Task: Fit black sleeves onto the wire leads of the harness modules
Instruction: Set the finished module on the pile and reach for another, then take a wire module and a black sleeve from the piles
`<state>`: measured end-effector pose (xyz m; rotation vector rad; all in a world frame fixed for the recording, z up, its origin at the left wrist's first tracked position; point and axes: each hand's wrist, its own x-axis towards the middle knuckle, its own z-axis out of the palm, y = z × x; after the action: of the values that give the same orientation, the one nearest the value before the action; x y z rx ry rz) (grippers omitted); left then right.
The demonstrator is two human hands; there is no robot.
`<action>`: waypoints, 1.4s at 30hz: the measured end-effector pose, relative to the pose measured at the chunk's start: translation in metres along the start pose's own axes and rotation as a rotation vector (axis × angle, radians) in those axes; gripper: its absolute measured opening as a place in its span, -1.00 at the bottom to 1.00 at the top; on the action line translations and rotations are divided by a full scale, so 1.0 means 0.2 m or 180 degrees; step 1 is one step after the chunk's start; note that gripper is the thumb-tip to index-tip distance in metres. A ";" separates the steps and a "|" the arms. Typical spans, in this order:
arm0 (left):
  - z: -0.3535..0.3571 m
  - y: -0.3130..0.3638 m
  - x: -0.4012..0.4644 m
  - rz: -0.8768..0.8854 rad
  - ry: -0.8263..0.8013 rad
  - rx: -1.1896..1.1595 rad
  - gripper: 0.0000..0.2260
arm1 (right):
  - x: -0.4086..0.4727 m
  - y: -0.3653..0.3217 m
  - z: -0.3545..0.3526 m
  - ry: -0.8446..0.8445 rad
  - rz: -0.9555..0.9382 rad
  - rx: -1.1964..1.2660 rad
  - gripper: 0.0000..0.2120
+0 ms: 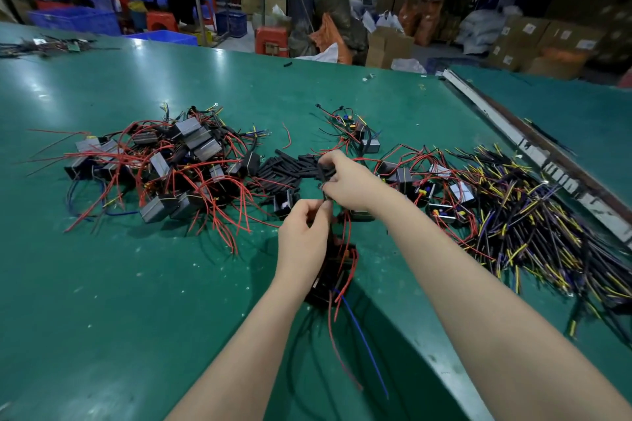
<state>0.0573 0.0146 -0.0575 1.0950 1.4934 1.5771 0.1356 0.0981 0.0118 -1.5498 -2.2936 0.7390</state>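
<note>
Green matting covers the workbench (136, 284), and both bare hands meet above its middle. The left hand (302, 236) has its thumb and fingers curled, pinching the wire leads (330, 212) just below their upper end. The right hand (345, 181) reaches in from above and to the right, its fingers bent round a few black sleeves (323, 170) while its fingertips close on one sleeve right at the top of the leads; whether that sleeve is already over a wire is too blurred to tell. Below the left wrist hangs the harness module (328, 280), a dark block held off the bench near its front edge, with red wires and one blue wire (362, 338) trailing down from it.

Just beyond the hands lies a loose heap of black sleeves (284, 169), touching the bench between two piles. To the left sits a large tangle of grey-and-black modules with red leads (164, 164). To the right, near the right forearm, lie more modules with red wires (431, 188), and beside those a thick spread of black, yellow and purple wires (533, 215). A small module cluster (359, 133) rests farther back. A pale rail (513, 133) runs along the bench's right side. Cardboard boxes (533, 41), blue crates (78, 20) and red stools (272, 41) stand on the floor behind.
</note>
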 end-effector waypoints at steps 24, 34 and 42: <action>0.02 0.00 -0.07 0.0743 -0.0784 0.0016 -0.87 | -0.36 0.25 0.12 0.2342 -0.0204 0.3552 -0.76; 0.01 0.00 -0.06 0.0771 -0.0861 0.0059 -0.86 | -0.39 0.23 0.07 0.1986 -0.0128 0.3635 -0.74; 0.02 0.00 -0.07 0.1129 -0.0797 0.0450 -0.89 | -0.38 0.23 0.09 0.1957 -0.0313 0.3191 -0.75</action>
<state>0.0663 0.0033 -0.0588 1.6471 1.3078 1.5082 0.1924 0.0362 -0.0237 -0.9638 -1.2076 0.9823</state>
